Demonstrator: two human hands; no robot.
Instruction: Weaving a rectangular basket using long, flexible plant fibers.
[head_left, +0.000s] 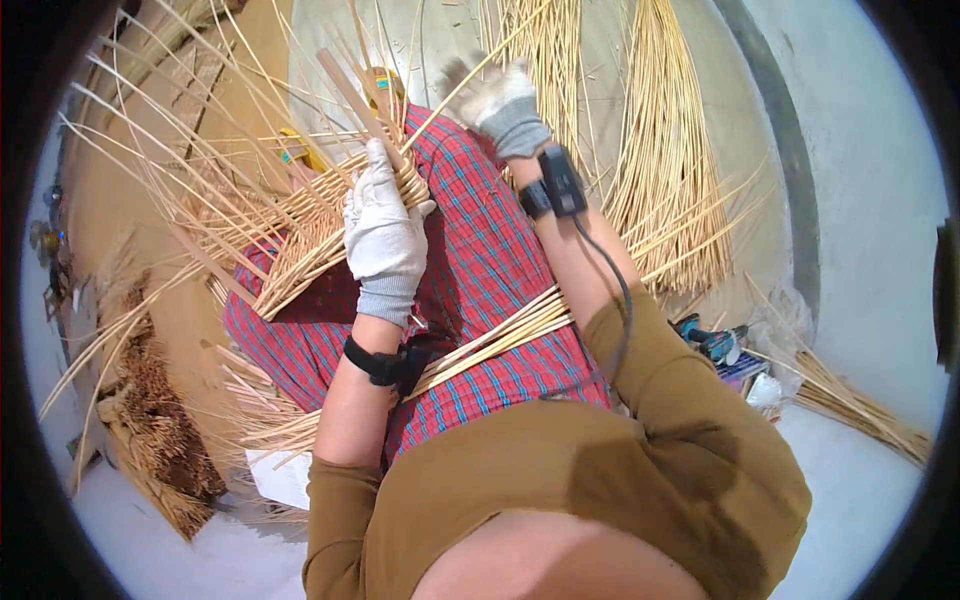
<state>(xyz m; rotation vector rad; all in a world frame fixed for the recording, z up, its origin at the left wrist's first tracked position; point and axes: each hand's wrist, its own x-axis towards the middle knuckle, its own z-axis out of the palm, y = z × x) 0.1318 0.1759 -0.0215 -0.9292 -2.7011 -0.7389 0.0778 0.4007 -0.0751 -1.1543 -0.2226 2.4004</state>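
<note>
A half-woven wicker basket (310,230) of pale canes lies on a red plaid cloth (500,230) over my lap, its long loose stakes fanning out to the far left. My left hand (385,235), in a white glove, grips the basket's right end, with a finger along a flat wooden stake (350,90). From that corner a single cane (440,110) slants up and to the right. My right hand (495,100), also gloved, is raised beside this cane; its fingers are smeared by motion, so whether it touches the cane cannot be told.
A bundle of canes (500,335) lies across my lap under my left forearm. Long cane bundles (670,150) spread over the floor at the far right. A blue power tool (715,340) lies near my right elbow. Brown twigs (160,400) are heaped at the left.
</note>
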